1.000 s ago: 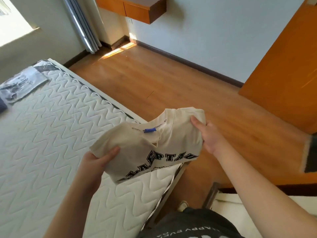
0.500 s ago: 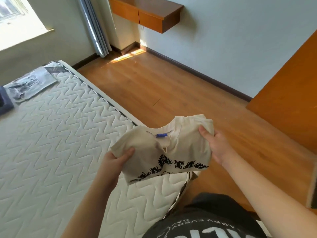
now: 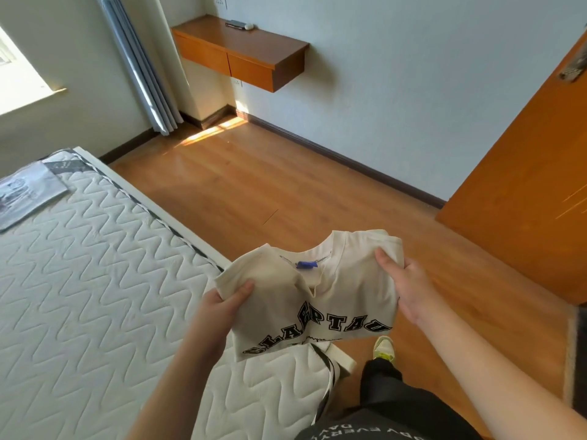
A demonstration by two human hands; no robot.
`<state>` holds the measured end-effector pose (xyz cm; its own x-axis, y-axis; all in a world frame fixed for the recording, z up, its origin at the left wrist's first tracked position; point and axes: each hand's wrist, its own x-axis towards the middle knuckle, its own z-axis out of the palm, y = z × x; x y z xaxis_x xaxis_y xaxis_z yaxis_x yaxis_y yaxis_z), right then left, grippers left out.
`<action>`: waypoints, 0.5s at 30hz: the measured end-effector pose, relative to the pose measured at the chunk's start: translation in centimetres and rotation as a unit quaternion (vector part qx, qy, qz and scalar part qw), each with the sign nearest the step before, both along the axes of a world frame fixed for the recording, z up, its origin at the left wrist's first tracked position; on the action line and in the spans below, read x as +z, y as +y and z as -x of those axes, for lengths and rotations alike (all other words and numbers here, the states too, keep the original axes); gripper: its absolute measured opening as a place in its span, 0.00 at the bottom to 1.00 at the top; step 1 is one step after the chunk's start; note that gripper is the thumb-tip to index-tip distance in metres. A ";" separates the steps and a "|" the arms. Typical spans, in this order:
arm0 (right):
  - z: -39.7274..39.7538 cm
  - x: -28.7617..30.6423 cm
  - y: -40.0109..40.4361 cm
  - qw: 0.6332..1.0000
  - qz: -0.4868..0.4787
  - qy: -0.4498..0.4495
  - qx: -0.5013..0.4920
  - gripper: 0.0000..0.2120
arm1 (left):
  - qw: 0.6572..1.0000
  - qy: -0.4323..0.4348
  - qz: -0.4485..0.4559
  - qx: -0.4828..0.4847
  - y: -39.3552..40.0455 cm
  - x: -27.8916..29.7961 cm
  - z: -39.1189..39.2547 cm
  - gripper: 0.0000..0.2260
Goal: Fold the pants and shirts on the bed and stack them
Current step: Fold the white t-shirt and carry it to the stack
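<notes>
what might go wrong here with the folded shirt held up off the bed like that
The cream shirt is held in the air past the corner of the mattress, over the wooden floor. If either grip slips, it would likely land on the floor, not the bed.

The left hand and right hand pinch only the side edges, so the unsupported middle may sag and the fold come undone before it is set down.

You are holding a folded cream shirt (image 3: pixel 317 290) above the mattress (image 3: pixel 89 281) corner. Your left hand (image 3: pixel 219 309) is pinching its left edge, while your right hand (image 3: pixel 406 287) is gripping its right edge
</notes>
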<state>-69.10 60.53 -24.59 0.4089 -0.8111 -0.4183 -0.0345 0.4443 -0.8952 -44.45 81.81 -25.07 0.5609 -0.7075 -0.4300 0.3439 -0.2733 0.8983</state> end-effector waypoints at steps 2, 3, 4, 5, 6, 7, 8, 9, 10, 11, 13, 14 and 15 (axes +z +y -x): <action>0.2 -0.5 -2.7 1.000 -0.008 -0.001 0.007 0.15 | 1.000 -0.007 -0.013 0.011 -2.7 -0.1 0.0 0.23; 0.3 -0.9 -4.5 1.000 -0.010 0.001 0.012 0.16 | 0.999 -0.010 -0.023 0.020 -4.4 -0.3 0.0 0.24; 0.5 -1.3 -6.3 1.000 -0.012 0.003 0.018 0.18 | 0.999 -0.013 -0.033 0.028 -6.1 -0.5 0.1 0.24; 0.6 -1.7 -8.2 1.000 -0.015 0.004 0.025 0.21 | 0.998 -0.016 -0.041 0.035 -8.0 -0.6 0.4 0.25; 0.7 -2.0 -10.2 0.999 -0.018 0.006 0.035 0.22 | 0.998 -0.018 -0.047 0.044 -9.8 -0.8 0.7 0.25; 0.8 -2.3 -12.3 0.999 -0.022 0.007 0.044 0.21 | 0.997 -0.018 -0.053 0.055 -11.7 -0.9 1.2 0.25; 1.0 -2.4 -14.2 0.998 -0.027 0.007 0.053 0.21 | 0.996 -0.015 -0.057 0.067 -13.6 -1.0 1.7 0.25; 1.2 -2.5 -16.2 0.998 -0.031 0.004 0.060 0.20 | 0.995 -0.012 -0.061 0.079 -15.4 -1.0 2.3 0.25; 1.5 -2.5 -18.1 0.997 -0.035 0.000 0.063 0.19 | 0.994 -0.008 -0.067 0.087 -17.1 -1.0 2.8 0.25; 1.8 -2.4 -20.2 0.997 -0.040 -0.003 0.065 0.19 | 0.993 -0.005 -0.074 0.094 -18.8 -0.9 3.3 0.25; 2.3 -2.3 -24.3 0.995 -0.054 -0.002 0.080 0.23 | 0.991 0.008 -0.079 0.110 -21.9 -0.5 4.1 0.21; 2.6 -2.1 -26.4 0.994 -0.059 -0.001 0.092 0.24 | 0.990 0.012 -0.075 0.117 -23.4 -0.2 4.5 0.18; 2.8 -2.0 -28.5 0.992 -0.062 0.000 0.107 0.24 | 0.990 0.014 -0.072 0.119 -24.9 0.1 4.8 0.16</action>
